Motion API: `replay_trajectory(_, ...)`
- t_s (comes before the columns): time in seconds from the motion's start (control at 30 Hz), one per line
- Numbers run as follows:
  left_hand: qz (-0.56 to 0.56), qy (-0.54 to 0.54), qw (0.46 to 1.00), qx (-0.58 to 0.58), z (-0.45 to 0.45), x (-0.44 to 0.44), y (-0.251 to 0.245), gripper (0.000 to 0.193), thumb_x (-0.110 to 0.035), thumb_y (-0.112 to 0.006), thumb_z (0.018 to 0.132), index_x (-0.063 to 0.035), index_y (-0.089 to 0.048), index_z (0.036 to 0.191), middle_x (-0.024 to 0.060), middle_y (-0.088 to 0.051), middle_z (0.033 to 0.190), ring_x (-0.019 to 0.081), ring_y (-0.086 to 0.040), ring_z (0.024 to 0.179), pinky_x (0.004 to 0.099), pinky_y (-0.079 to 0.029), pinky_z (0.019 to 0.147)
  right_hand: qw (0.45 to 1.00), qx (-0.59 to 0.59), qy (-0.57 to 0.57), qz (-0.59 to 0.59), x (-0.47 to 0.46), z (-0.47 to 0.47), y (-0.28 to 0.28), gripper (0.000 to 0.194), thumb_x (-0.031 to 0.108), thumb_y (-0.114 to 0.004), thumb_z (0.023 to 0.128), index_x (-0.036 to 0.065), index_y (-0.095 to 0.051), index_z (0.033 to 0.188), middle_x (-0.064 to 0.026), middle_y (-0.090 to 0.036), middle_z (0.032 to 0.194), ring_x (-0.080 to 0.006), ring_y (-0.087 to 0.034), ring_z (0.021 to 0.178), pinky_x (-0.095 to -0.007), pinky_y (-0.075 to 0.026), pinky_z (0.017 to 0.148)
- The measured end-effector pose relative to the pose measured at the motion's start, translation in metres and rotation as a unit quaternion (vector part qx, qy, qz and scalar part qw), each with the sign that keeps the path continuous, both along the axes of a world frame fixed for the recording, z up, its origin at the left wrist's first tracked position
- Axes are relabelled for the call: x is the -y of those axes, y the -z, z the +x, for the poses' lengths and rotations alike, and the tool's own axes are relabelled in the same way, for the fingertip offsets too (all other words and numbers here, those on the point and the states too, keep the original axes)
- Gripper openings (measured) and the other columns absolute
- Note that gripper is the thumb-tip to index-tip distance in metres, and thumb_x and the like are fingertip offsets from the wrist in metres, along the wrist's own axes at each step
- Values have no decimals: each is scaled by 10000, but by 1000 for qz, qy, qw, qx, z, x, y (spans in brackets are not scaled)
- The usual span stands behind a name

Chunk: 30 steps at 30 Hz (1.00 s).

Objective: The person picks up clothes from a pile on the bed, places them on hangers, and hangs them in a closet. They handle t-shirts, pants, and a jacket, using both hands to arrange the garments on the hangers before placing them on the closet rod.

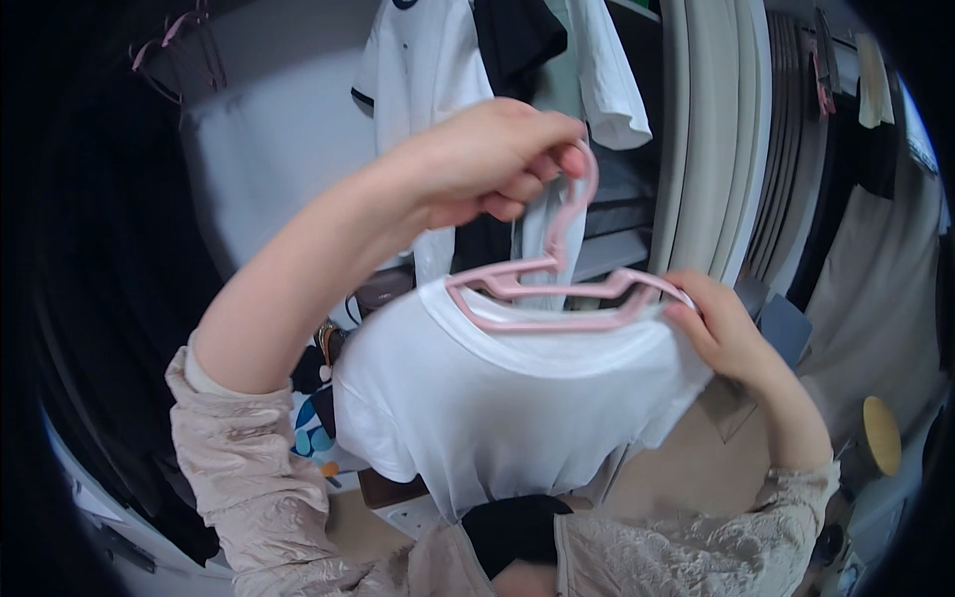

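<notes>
A white T-shirt (pixel 515 418) hangs in front of me on a pink plastic clothes hanger (pixel 552 326). My left hand (pixel 515 160) grips the tip of the hanger's hook, raised above the collar. At the right shoulder, my right hand (pixel 712 324) pinches the shirt and the end of the hanger between thumb and fingers. The hanger's crossbars show through the round neck opening. Both ends of the hanger sit under the shirt's shoulders, hidden by cloth. The shirt's lower part is gathered close to my body.
Behind the shirt hang a white top with dark trim (pixel 429 67), a black garment (pixel 515 45) and a white sleeve (pixel 612 82). Beige curtains (pixel 712 134) stand at the right. Pink hangers (pixel 179 45) hang upper left, dark clothes (pixel 112 298) below. A round yellow disc (pixel 883 436) is lower right.
</notes>
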<state>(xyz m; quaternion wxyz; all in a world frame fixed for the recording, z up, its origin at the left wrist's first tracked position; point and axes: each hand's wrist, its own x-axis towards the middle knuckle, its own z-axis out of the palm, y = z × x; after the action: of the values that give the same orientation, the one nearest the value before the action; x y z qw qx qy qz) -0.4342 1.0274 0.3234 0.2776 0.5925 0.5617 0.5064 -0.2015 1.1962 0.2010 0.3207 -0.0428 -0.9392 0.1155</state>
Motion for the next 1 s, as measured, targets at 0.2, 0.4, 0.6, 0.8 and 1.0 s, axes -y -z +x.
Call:
replay_trajectory(0.2, 63, 125, 990, -16, 8, -20, -8, 451, -345, -537, 1054, -118, -436, 677, -68, -307, 581, 68, -179, 470, 271, -161, 453, 977, -79, 177, 87, 19, 44, 6, 314, 234, -466, 1058, -26, -577, 1194, -221, -612, 1030, -396, -626, 925, -384, -496, 839)
replay_trajectory(0.4, 253, 270, 929, -4, 6, -91, -20, 324, -336, -529, 1052, -68, -559, 873, 28, -503, 742, 125, -488, 610, 288, -451, 648, 925, -152, 279, 208, 35, 81, -14, 260, 211, -466, 1067, -21, -580, 1087, -216, -595, 866, -408, -606, 754, -409, -478, 689)
replay_trajectory(0.6, 472, -348, 705, -400, -90, -196, -38, 835, -253, -748, 864, -177, -273, 1547, 326, -257, 1530, 508, -525, 1252, 531, -493, 997, 886, -113, 307, 328, 60, 111, -66, 207, 195, -495, 1069, 2, -557, 1109, -139, -550, 909, -263, -567, 762, -338, -436, 681)
replay_trajectory(0.8, 556, -326, 665, -378, -218, -225, -52, 724, -190, -675, 907, 38, -363, 1519, 270, -469, 1490, 363, -488, 1377, 399, -398, 1125, 888, -95, 326, 309, 63, 92, -112, 266, 212, -472, 1095, 6, -582, 1222, -119, -601, 992, -203, -599, 884, -303, -467, 783)
replay_trajectory(1.0, 517, -384, 707, -291, -275, -157, -1, 389, -308, -639, 815, 21, -668, 1021, 233, -707, 989, 390, -679, 956, 437, -524, 853, 853, -214, 400, 255, 29, 24, -139, 393, 323, -484, 1080, 60, -607, 1345, -121, -684, 1178, -238, -666, 1067, -319, -515, 969)
